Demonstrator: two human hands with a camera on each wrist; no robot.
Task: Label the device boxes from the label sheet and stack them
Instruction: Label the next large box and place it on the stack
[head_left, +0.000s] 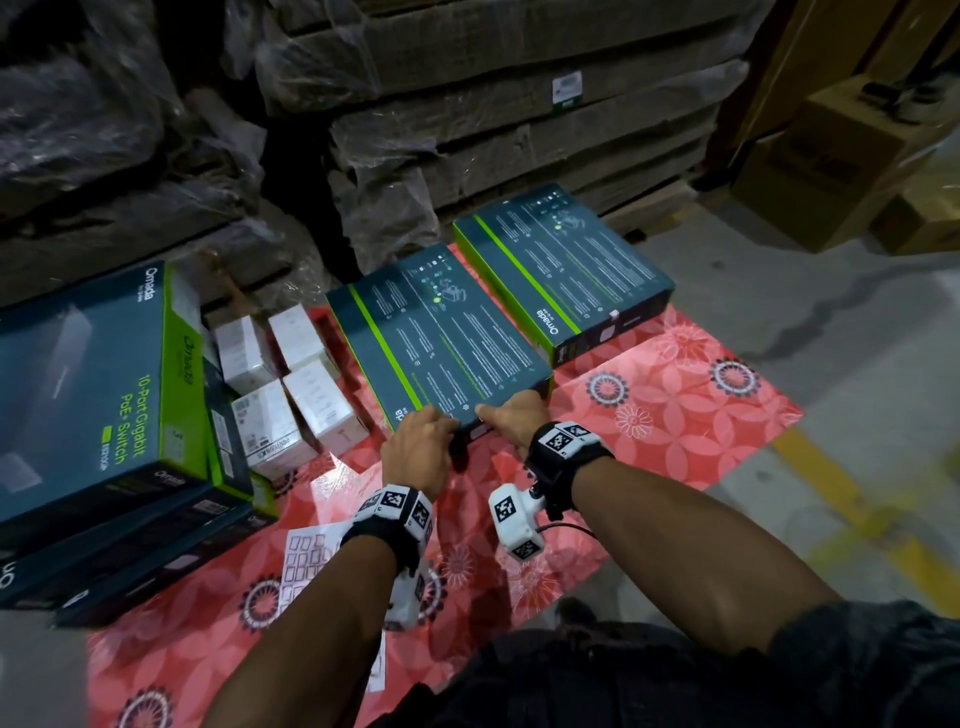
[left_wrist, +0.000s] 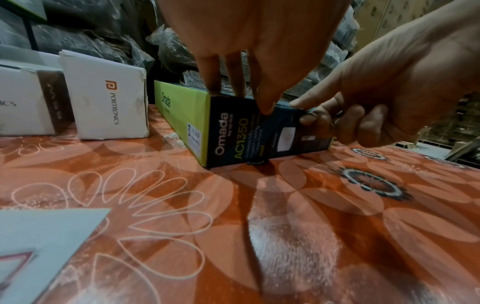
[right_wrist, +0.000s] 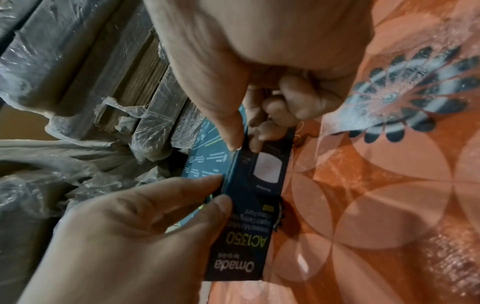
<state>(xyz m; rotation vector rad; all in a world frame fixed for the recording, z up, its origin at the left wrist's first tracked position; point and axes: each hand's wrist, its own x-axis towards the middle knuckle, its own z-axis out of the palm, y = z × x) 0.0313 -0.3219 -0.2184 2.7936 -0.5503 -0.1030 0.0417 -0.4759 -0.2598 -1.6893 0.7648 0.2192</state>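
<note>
Fingers of the left hand (head_left: 420, 440) and right hand (head_left: 511, 419) pinch the near edge of the Omada box (head_left: 441, 338)

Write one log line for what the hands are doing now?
left hand: grips near box | right hand: grips same end | label sheet: on mat

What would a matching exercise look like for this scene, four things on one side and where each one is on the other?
Things:
1. near Omada box
2. far Omada box
3. white boxes
4. label sheet

Places:
A. flat on the mat under the left forearm
B. clustered between the switch box stack and the near Omada box
C. held at its near edge by both hands
D. on the mat beyond the held box, untouched

Pairs: 1-C, 2-D, 3-B, 4-A
</note>
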